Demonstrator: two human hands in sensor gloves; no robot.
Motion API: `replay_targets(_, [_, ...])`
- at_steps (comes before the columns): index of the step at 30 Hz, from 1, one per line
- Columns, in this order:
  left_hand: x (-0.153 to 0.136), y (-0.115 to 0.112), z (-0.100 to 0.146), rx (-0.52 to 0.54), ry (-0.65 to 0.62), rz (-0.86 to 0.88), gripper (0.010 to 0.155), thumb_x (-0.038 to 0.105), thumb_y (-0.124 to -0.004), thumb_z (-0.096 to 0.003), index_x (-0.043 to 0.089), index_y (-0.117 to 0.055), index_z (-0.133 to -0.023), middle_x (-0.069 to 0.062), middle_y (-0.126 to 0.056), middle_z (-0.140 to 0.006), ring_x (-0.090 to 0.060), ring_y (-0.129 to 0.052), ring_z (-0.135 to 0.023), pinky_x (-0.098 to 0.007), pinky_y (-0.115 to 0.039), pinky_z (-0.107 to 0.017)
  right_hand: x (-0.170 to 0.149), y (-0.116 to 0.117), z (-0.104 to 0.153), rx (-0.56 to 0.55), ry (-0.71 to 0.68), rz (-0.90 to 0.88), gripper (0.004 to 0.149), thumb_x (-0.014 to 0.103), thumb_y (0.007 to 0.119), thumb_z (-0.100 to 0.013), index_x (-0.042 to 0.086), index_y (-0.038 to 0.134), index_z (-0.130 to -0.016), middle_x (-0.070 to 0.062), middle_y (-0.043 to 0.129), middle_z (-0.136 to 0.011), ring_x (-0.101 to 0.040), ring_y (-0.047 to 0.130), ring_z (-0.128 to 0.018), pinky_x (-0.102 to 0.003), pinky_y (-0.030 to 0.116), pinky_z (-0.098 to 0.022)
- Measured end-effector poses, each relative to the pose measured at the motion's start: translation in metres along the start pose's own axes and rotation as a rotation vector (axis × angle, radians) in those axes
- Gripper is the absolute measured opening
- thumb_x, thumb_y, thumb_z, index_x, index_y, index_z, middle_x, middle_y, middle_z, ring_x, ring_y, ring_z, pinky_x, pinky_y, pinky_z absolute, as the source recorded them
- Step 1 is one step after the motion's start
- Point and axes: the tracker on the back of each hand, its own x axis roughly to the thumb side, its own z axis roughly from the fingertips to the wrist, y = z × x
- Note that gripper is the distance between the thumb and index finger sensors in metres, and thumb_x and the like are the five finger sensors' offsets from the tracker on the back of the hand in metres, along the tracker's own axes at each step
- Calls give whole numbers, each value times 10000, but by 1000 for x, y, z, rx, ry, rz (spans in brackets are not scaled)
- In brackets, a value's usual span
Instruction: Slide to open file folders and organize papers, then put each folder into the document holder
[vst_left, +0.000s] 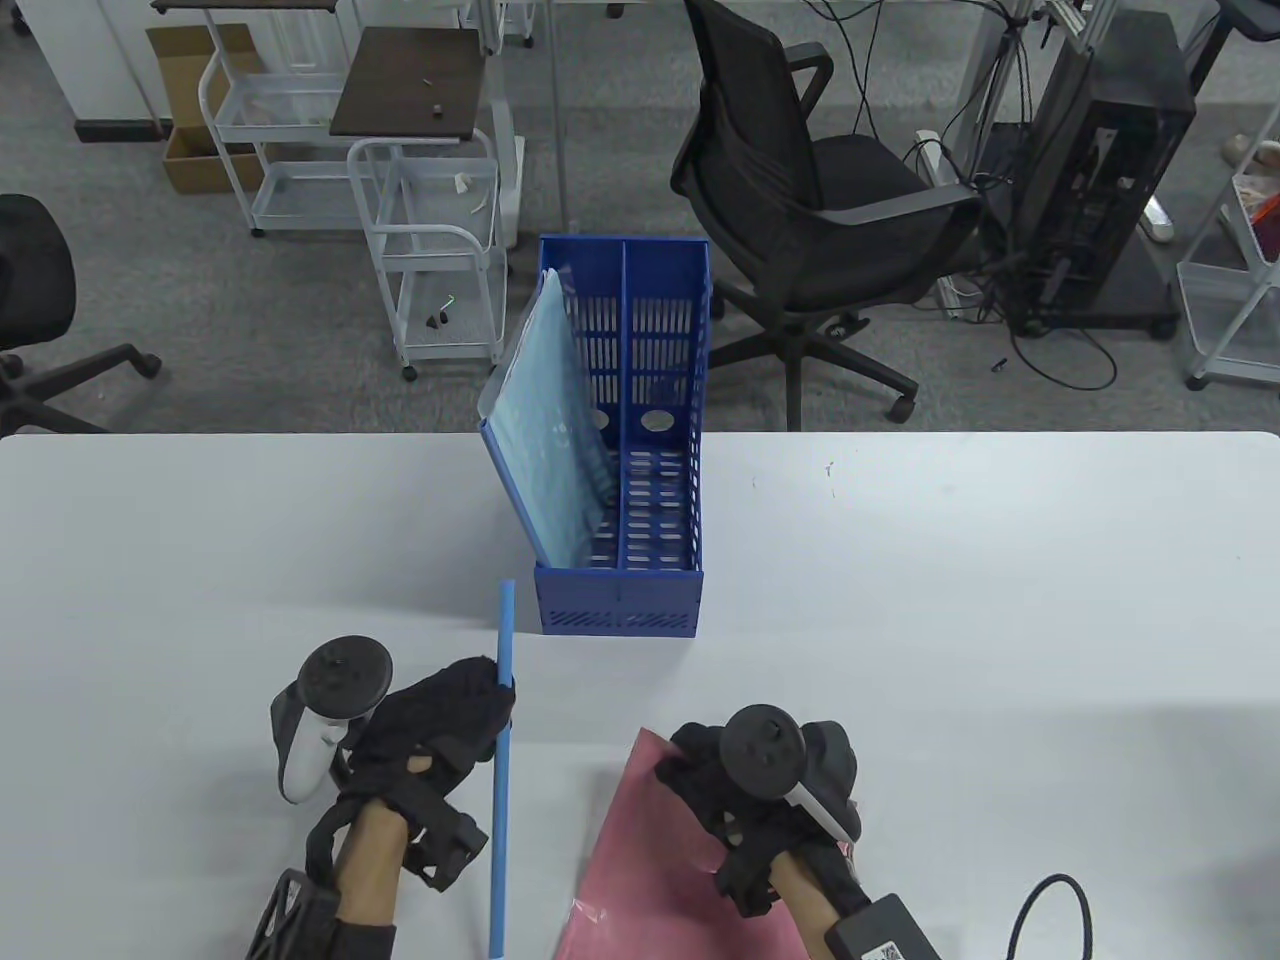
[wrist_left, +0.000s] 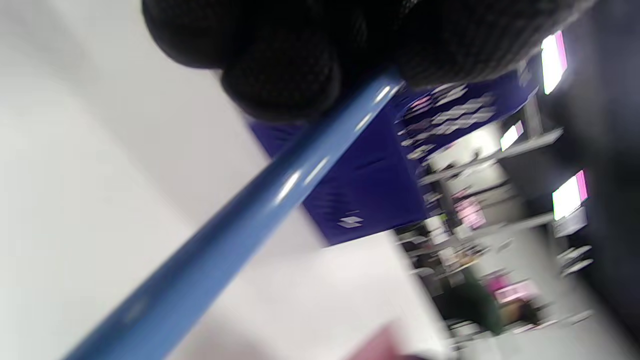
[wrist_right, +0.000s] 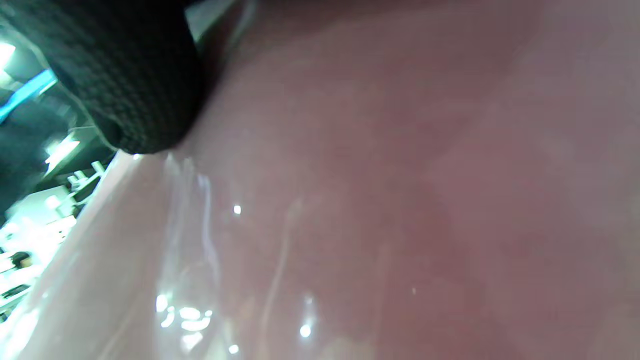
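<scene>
My left hand (vst_left: 455, 715) grips a long blue slide bar (vst_left: 501, 780) that points away from me toward the holder; close up, the curled fingers (wrist_left: 280, 75) wrap round the blue slide bar (wrist_left: 240, 220). My right hand (vst_left: 700, 765) holds the top edge of a pink folder (vst_left: 650, 860) lying at the near table edge; the pink folder (wrist_right: 400, 200) fills the right wrist view under a fingertip (wrist_right: 130, 75). A blue two-slot document holder (vst_left: 620, 600) stands mid-table, with a light blue folder (vst_left: 545, 440) leaning in its left slot.
The white table (vst_left: 1000, 600) stretches to both sides of the holder. A black cable (vst_left: 1050, 900) lies near my right forearm. Beyond the far edge stand a black office chair (vst_left: 800, 200) and white wire carts (vst_left: 430, 250).
</scene>
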Motion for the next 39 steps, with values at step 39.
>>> replay_targets(39, [-30,40,21,369,-66,438,490,446,-790,-460,223,-838,-893,-40,-946,-747,-166,-1046,-457,-399,-894,-439,36,17,10,182,-256,-5,425,476,888,-306,217,959,-636,5,1061,-430,-168,1016,-264,-388,895,-346])
